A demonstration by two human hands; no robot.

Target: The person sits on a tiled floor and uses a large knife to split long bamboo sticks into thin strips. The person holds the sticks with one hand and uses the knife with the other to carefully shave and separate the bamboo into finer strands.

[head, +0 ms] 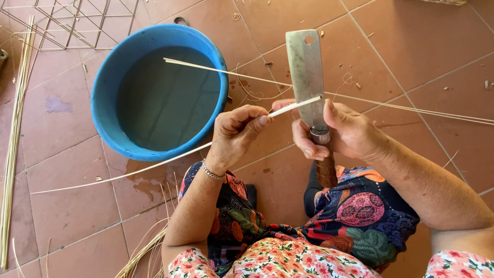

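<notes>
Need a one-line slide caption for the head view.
Left hand draws a pale strip against a cleaver gripped by the right hand, beside a blue basin.

Floor (pixel 422 41): reddish-brown square tiles, pale grout lines, scattered small shavings. Blue round basin (pixel 103 87) stands on it, dark water inside. Wet dark patch (pixel 146 183) on tiles just below basin. Purple stain (pixel 56 105) left of basin. Bundle of long pale reed strips (pixel 11 154) lies far left of basin, running top to bottom. Woven open lattice (pixel 72 20) above-left of basin. Loose straw heap (pixel 141 255) below basin. Thin curled fibres (pixel 247 90) right of basin.
</notes>
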